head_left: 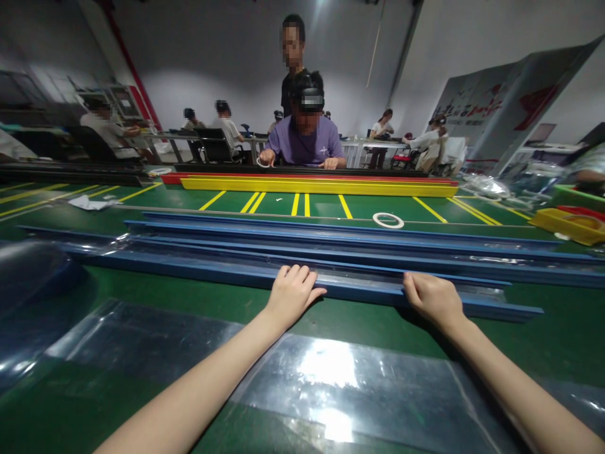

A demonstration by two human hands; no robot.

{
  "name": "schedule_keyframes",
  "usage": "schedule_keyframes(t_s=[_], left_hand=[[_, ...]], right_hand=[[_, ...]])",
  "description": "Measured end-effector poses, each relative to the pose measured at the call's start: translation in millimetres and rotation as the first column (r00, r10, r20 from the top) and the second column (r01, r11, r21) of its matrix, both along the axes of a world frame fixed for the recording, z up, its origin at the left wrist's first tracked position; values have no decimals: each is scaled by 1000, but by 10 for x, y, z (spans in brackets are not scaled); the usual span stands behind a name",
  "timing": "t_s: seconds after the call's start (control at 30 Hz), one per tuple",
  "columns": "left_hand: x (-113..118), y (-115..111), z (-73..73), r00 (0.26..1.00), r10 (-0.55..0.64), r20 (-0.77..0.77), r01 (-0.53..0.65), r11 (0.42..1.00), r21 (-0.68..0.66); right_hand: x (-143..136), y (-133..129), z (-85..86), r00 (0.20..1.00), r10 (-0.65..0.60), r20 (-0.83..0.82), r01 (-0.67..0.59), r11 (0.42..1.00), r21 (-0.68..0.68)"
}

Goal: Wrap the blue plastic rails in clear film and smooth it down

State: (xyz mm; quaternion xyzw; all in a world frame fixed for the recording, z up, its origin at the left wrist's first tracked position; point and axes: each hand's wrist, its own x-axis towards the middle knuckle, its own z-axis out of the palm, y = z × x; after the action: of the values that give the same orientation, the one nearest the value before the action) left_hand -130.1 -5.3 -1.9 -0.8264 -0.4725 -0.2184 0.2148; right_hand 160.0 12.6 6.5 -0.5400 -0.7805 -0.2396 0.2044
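A long blue channel strip [363, 292] lies across the green table, nearest of several blue strips. My left hand [292, 293] rests on its near edge around the middle, fingers curled over the rim and thumb pointing right. Farther right, my right hand [432, 299] is closed on the same strip, its fingers wrapped over the near wall. Behind it lie more blue strips [420, 253], close together and roughly parallel. Under my forearms a clear plastic sheet [387, 384] is spread on the table, with bright reflections on it.
Yellow [312, 185] and red strips lie farther back, before a seated person in purple. A white tape ring [388, 221] is on the green table [278, 207]. Yellow trays [567, 226] stand at the right; a dark rolled sheet [33, 296] is at the left.
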Motion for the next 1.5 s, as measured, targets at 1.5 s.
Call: schedule_keyframes(t_s=[1.5], left_hand=[[1,-10,7,999,5,-43,-6,1000,-20]], right_hand=[[-60,-11,96,994,-91,65,105,960,-261]])
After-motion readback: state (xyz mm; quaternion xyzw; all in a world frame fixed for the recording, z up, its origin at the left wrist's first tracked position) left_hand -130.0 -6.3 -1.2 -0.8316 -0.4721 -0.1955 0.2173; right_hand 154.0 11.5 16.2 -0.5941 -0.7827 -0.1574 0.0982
